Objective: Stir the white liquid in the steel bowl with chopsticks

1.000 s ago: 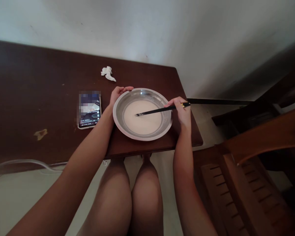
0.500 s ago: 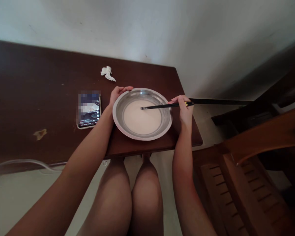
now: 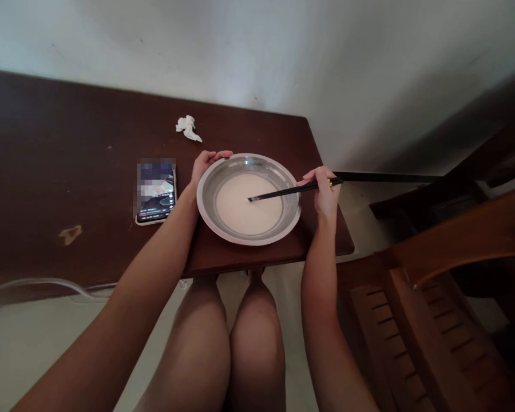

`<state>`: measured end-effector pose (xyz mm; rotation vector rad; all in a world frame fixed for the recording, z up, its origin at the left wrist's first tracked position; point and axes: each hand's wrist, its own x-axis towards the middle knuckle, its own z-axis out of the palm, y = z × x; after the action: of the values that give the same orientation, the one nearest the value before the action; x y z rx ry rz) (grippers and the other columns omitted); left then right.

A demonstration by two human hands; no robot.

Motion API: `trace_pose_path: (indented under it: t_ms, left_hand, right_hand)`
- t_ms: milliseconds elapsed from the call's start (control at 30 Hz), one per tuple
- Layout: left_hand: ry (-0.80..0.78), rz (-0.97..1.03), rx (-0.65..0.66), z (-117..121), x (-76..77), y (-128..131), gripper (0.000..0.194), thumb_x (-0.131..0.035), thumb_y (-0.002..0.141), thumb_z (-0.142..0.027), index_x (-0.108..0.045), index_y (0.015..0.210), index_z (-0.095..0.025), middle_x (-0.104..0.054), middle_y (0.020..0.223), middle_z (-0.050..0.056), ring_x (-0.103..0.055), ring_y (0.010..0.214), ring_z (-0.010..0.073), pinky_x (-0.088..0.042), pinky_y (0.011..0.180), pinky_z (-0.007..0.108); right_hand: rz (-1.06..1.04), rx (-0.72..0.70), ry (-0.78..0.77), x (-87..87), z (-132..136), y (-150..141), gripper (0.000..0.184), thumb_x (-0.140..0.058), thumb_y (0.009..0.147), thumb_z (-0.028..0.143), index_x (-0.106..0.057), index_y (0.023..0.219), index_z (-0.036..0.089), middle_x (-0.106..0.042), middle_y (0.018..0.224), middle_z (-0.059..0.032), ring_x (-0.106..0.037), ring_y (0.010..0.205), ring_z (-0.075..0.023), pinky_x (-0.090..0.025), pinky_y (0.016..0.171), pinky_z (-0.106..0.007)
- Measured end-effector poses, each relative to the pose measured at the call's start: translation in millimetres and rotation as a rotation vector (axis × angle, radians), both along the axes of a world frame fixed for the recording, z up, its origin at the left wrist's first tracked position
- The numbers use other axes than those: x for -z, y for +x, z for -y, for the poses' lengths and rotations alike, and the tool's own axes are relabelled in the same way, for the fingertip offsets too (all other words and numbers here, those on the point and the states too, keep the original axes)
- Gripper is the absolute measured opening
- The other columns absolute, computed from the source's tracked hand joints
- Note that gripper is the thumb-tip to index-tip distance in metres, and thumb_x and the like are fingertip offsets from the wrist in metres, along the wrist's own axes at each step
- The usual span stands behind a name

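A shallow steel bowl [image 3: 208, 189] with pale, milky batter [image 3: 240, 212] stands near the right end of a dark wooden table [image 3: 68, 189]. My left hand [image 3: 206, 163] curls over the bowl's far left rim, gripping it. My right hand [image 3: 323, 191] is closed on a pair of black chopsticks [image 3: 283, 193] at the bowl's right side. Their tips dip into the batter near the middle of the bowl.
A phone [image 3: 157, 191] with a lit screen lies left of the bowl. A crumpled white tissue [image 3: 187, 127] sits behind it near the wall. A wooden chair [image 3: 446, 286] stands to the right. A white cable [image 3: 47, 284] runs below the table's front edge.
The chopstick tips have swept round in the batter, from the left side to the far side and back toward the middle. My right hand shifted a little right. The left hand stayed put.
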<state>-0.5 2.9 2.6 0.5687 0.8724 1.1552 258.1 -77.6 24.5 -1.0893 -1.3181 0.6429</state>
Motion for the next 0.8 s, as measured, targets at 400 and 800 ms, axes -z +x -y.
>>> trace_pose_path:
  t_ms: [400, 800]
  left_hand:
    - [0.004, 0.085, 0.037, 1.2, 0.6, -0.3, 0.03, -0.037, 0.082, -0.024, -0.065, 0.072, -0.016, -0.067, 0.059, 0.002, -0.061, 0.053, 0.013, -0.05, 0.056, 0.023]
    - [-0.022, 0.059, 0.017, 0.2, 0.0, 0.3, 0.034, -0.034, 0.085, -0.025, -0.066, 0.076, -0.017, -0.066, 0.057, 0.001, -0.063, 0.055, 0.0144, -0.052, 0.06, 0.024]
  right_hand:
    - [-0.019, -0.021, -0.014, -1.1, 0.9, -1.6, 0.035, -0.047, 0.086, 0.046, -0.062, 0.066, 0.022, -0.059, 0.053, 0.0053, -0.063, 0.052, -0.0097, -0.051, 0.06, -0.026]
    - [-0.039, -0.081, -0.003, -0.5, 0.3, -1.7, 0.032, -0.05, 0.085, 0.043, -0.063, 0.066, 0.021, -0.06, 0.054, 0.0056, -0.063, 0.052, -0.0088, -0.05, 0.059, -0.024]
